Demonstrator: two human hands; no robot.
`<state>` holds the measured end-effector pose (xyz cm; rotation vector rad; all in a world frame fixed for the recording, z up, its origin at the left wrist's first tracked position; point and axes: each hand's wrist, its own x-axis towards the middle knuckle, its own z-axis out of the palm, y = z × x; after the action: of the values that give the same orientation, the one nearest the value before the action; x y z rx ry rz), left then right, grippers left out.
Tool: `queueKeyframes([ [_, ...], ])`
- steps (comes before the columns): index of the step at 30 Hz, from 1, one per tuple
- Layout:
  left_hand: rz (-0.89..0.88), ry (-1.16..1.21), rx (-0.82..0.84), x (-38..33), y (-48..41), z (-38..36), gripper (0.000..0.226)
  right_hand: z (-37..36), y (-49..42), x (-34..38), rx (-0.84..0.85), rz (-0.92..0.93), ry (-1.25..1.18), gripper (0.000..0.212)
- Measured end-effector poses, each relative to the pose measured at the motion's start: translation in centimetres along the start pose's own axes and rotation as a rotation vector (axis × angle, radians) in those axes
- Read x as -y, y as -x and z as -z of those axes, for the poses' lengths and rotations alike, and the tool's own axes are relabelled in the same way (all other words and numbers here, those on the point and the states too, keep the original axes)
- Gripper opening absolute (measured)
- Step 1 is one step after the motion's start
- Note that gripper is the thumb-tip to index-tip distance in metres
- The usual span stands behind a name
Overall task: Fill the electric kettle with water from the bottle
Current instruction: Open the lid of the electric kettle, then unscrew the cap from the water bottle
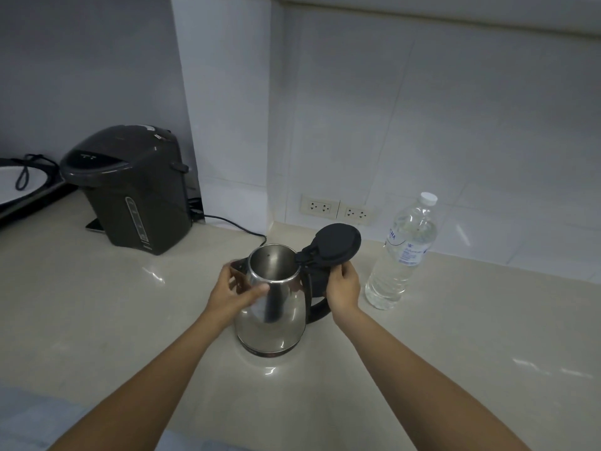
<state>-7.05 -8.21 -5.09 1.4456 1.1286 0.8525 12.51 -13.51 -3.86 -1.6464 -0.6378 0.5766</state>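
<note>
here, a stainless steel electric kettle (276, 301) stands upright on the pale, glossy table (130, 320), near its middle, with its black lid (338, 244) swung up and back on the hinge so the bare metal inside shows. the left hand (235, 292) is curled against the kettle's upper left side by the spout, thumb laid across the steel and fingers wrapped round the far side — a loose grip on the body. the right hand (343, 288) is closed around the black handle (320, 299), its thumb up near the lid hinge. just to the right of the kettle, apart from both hands, a clear plastic water bottle (401, 255) stands upright with its white cap (428, 198) on; it looks nearly full. its white label carries blue print, of which only the letters "ha" read clearly — the rest is too small to tell. faint markings on the kettle's dark base cannot be read. on the white tiled wall behind sit two double outlets (338, 209). to the left, well apart, a dark grey hot water dispenser (130, 190) stands on the table, a black cord (234, 222) running from behind it toward the wall corner.
</note>
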Motion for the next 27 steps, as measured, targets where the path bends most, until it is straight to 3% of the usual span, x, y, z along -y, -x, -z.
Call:
queueKeyframes([
  [3, -0.079, 0.120, -0.074, -3.0, -1.2, 0.5, 0.093, 0.8, -0.4, -0.3, 0.028, 0.031, 0.041, 0.022],
  [8, -0.267, 0.118, -0.088, -9.4, -4.3, -0.9, 0.065, 4.2, -1.7, -1.0, -0.071, 0.034, 0.043, 0.021],
  [12, -0.444, -0.028, 0.028, -13.6, -5.7, -6.2, 0.041, 7.9, -3.2, -0.6, -0.200, 0.006, -0.003, 0.013],
  [17, -0.591, -0.274, 0.299, -16.9, -6.6, -15.2, 0.051, 11.5, -5.0, -0.3, -0.363, -0.002, -0.012, 0.013],
  [21, -0.586, -0.465, 0.488, -18.2, -7.3, -20.9, 0.057, 13.3, -6.5, -1.2, -0.360, -0.043, 0.086, 0.038],
  [27, -0.420, -0.386, 0.593, -18.6, -9.0, -24.7, 0.058, 14.3, -8.6, -3.5, -0.012, -0.096, 0.163, 0.094],
])
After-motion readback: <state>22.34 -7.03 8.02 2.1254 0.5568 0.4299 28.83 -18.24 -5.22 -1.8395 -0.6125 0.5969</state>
